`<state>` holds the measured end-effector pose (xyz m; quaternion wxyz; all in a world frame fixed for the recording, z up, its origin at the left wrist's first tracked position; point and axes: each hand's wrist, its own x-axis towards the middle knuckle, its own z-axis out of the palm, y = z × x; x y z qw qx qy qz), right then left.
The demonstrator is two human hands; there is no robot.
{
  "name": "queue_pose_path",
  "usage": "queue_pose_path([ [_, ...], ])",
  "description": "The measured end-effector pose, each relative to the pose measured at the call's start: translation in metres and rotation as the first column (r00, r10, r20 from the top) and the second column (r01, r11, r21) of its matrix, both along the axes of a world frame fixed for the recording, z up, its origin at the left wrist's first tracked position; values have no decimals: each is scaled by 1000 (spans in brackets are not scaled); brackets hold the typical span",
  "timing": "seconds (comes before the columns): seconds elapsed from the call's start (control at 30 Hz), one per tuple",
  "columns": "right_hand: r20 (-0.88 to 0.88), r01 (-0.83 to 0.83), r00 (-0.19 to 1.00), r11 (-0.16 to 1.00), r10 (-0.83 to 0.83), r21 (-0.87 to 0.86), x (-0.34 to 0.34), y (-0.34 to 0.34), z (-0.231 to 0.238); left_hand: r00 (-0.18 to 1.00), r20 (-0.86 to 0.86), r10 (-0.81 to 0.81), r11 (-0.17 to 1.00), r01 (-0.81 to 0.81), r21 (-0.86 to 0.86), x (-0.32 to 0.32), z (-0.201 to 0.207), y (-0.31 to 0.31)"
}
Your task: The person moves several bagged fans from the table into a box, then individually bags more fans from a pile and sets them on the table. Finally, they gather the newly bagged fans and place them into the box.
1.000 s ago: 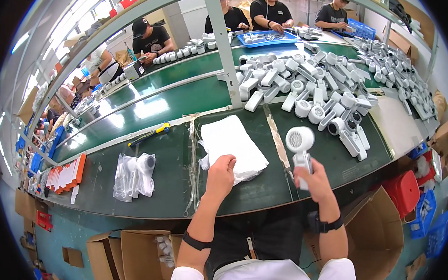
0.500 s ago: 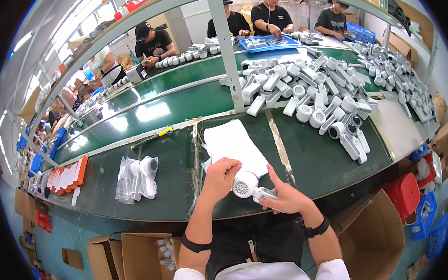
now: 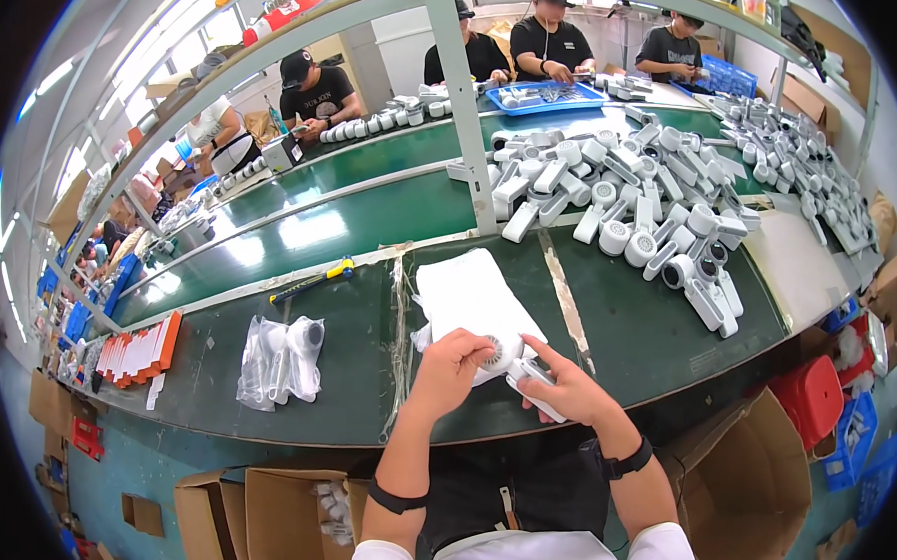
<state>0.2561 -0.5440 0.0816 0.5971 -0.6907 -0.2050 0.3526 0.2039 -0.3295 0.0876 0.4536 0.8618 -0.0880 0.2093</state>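
Observation:
A white handheld device (image 3: 506, 354) with a round, slotted head and a long handle is held above the front edge of the bench. My right hand (image 3: 571, 387) grips its handle, thumb along the top. My left hand (image 3: 453, 368) is closed in a pinch, its fingertips against the slotted face of the head; whatever they pinch, if anything, is hidden. Just beyond the device lies a stack of white sheets or bags (image 3: 473, 296), partly under it.
More such devices (image 3: 613, 182) are heaped at the back right. Bagged devices (image 3: 281, 361), a yellow-and-black tool (image 3: 311, 280) and orange-and-white boxes (image 3: 140, 350) lie to the left. A metal post (image 3: 468, 111) rises at the bench's back. Cardboard boxes (image 3: 744, 493) stand below. Co-workers sit opposite.
My left fingertips have moved from beside the device's head onto its slotted face. The device has turned slightly, its handle slanting more toward me. The whole view has shifted a little.

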Motion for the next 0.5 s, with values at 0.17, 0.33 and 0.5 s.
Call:
queue_pose_path([
  [0.17,-107,115,989,986,-102,121,-8,11,-6,998,54,-15,1000,16,-1,-9,-2,-30],
  [0.33,314,368,788,813,-530,451,5,33,-71,983,86,-160,982,168,-90,-24,-11,-65],
  [0.5,-254,495,868,708,-427,503,-9,24,-22,870,-237,-431,872,334,-358,-49,-18,-67],
])
